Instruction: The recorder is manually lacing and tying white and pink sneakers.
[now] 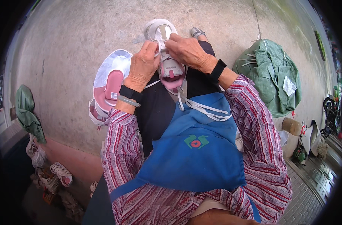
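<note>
Closest to the camera, a striped shirt (156, 206), then a blue apron (186, 168) with a small green-and-red emblem, spread across dark trousers (154, 116). Beyond, set between the legs with toe pointing away and heel toward the body: a white-and-pink shoe (172, 67), tongue uppermost, between both hands.

Left hand (144, 62) closed in a pinch on a white lace (159, 46) over the front of the shoe. Right hand (189, 52) opposite, fingers curled, tips at the lacing edge; cannot tell whether gripping lace, shoe or neither, with the contact hidden.

Lacing begun but unfinished, by the look: strands already across the tongue near the toe, a loose length trailing left from the shoe over the trousers. No bow or knot in sight. Probably left to do: threading toward the ankle and evening the ends; exact count of filled eyelets too small to tell. More white laces (220, 118) lying loose over the apron, just below the heel.

Beside the left wrist, a second pink-and-white shoe (114, 83), insole showing, with no lacing visible. Off to the right, a bulging green sack (266, 78) on the concrete floor (77, 41).
</note>
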`<state>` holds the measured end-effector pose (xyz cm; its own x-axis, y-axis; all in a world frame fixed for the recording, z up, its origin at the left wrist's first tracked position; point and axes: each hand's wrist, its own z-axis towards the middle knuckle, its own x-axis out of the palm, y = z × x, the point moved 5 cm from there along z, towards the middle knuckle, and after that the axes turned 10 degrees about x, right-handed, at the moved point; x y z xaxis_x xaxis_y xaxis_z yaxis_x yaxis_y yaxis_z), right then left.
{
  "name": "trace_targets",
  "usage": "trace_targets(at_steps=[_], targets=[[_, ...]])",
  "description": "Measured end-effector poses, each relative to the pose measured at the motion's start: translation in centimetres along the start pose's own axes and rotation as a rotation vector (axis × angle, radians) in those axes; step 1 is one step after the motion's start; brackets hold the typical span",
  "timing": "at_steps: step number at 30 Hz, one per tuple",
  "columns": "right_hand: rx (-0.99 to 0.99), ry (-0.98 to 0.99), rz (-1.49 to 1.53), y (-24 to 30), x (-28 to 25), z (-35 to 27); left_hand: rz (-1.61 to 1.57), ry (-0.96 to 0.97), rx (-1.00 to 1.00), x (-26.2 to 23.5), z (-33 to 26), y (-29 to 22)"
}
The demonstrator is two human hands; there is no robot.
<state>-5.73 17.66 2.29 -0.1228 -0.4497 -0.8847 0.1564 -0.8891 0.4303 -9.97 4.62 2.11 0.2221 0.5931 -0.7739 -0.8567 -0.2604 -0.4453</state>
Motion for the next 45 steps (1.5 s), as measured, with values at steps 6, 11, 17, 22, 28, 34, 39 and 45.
trace_targets(at_steps=[6, 11, 17, 22, 28, 34, 39, 45], targets=[[0.063, 0.056, -0.086, 0.2, -1.6, -2.2, -0.178, 0.145, -0.327, 0.3, -3.3, 0.7], [0.132, 0.021, 0.031, -1.1, -2.2, -3.8, -0.312, 0.203, -0.439, 0.0, -4.5, 0.9], [0.23, 0.284, 0.109, -1.1, -2.4, -5.1, -0.369, 0.214, -0.484, -0.3, -4.7, 0.9], [0.319, 0.398, 0.107, -0.7, -2.2, -5.9, -0.431, 0.063, -0.544, 0.2, -3.6, 1.1], [0.265, 0.261, 0.071, -0.5, -2.9, -5.2, -0.127, -0.065, -0.213, 0.7, -0.2, 0.5], [0.192, 0.28, 0.078, -1.0, -1.6, -5.7, -0.038, -0.053, -0.113, 0.4, 0.1, -0.5], [0.359, 0.283, 0.118, -0.5, -2.3, -5.8, 0.016, -0.043, -0.149, 0.5, -0.4, -0.2], [0.199, 0.353, 0.03, -1.0, -2.0, -6.7, -0.225, 0.04, -0.337, 1.0, -0.9, 2.1]])
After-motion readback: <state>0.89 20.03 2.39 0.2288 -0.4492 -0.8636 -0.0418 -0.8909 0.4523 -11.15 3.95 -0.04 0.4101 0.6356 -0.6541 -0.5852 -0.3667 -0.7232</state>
